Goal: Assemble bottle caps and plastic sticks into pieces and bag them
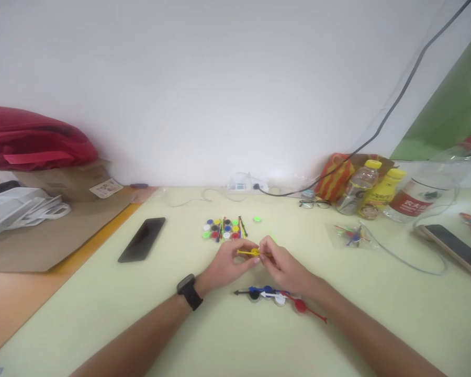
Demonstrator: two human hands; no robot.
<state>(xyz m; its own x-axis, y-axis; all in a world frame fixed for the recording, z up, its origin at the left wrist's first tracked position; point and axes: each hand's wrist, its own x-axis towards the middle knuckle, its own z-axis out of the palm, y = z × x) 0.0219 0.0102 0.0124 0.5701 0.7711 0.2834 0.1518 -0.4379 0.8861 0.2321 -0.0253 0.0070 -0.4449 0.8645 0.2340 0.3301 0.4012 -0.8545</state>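
Observation:
Both hands meet over the middle of the table around a yellow arrow spinner [254,252], a thin arrow with a round disc at its centre. My left hand [230,262] is closed on it from the left. From the right, the pinched fingers of my right hand [278,259] grip it, hiding one end. Nearer me lie several spinners with arrows on discs: a black one [254,295], a blue one [267,290], a white one [279,299] and a red one [300,306]. Behind my hands sits a group of loose coloured discs [214,229] and arrows [242,226].
A dark phone [142,240] lies left, cardboard [58,230] beyond it. To the right are a clear bag of arrows [353,236], bottles [380,196], glasses [314,203], a cable [408,264] and another phone [457,248]. One green disc [257,219] lies apart behind my hands.

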